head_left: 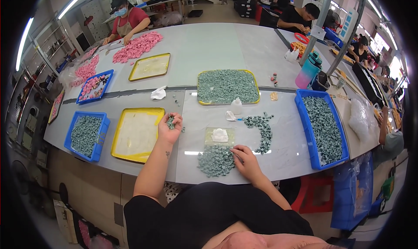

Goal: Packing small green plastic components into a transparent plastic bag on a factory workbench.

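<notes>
My left hand (169, 128) is raised palm up beside the right rim of a yellow tray (117, 141) and cups a few small grey-green pieces (170, 121). My right hand (246, 159) rests on the table, fingertips touching the right edge of a pile of the same grey-green pieces (215, 160). Just beyond that pile lies a clear square pad with a white cloth (219, 135). A curved row of more green pieces (263, 129) lies to the right of it.
A blue bin of green pieces (323, 128) stands at the right, another blue bin (86, 135) at the left. A yellow-rimmed tray of green pieces (227, 86) and a small white bottle (236, 106) sit further back. Other people work at the table's far side with pink pieces (137, 46).
</notes>
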Tool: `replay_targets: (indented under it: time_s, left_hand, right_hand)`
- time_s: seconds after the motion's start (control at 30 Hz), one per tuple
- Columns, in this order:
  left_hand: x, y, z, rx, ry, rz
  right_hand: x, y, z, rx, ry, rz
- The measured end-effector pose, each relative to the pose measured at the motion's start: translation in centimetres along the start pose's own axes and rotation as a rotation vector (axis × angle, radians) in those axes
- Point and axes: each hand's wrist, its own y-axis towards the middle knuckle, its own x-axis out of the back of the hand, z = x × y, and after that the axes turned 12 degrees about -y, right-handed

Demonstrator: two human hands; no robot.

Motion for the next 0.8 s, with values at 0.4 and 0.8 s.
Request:
replay_targets:
  time_s: [0.4, 0.8]
  left_hand:
    - [3.7, 2.2, -3.8, -1.451, 2.551, 0.388]
    - [4.4, 1.8, 1.2, -1.214, 2.920, 0.129]
  right_hand:
    - [-1.0, 0.3, -0.3, 0.004, -0.026, 0.005]
    - [-1.7, 0.9, -0.9, 0.027, -0.037, 0.000]
